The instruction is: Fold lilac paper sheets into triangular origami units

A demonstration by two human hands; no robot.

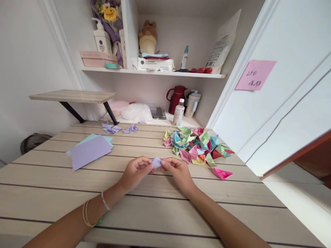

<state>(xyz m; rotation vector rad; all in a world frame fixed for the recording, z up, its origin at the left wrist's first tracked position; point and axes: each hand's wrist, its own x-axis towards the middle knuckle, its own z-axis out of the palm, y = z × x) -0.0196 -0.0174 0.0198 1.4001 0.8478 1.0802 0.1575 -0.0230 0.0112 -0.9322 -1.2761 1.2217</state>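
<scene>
Lilac paper (156, 162), folded: located at the desk (160, 213), held at both ends.
Left hand (137, 173) pinches one end, right hand (179, 173) the other; paper boats (193, 152) lie heaped to the right, flat sheets (91, 153) to the left.

Looks like a home: straight beyond the right hand (180, 173), a red jug (177, 98) and a lidded cup (191, 106) stand beneath a shelf (155, 72); beyond the left hand (136, 174), that shelf bears 1 plush toy (148, 38), flowers (110, 14) and 1 pump bottle (101, 39).
</scene>
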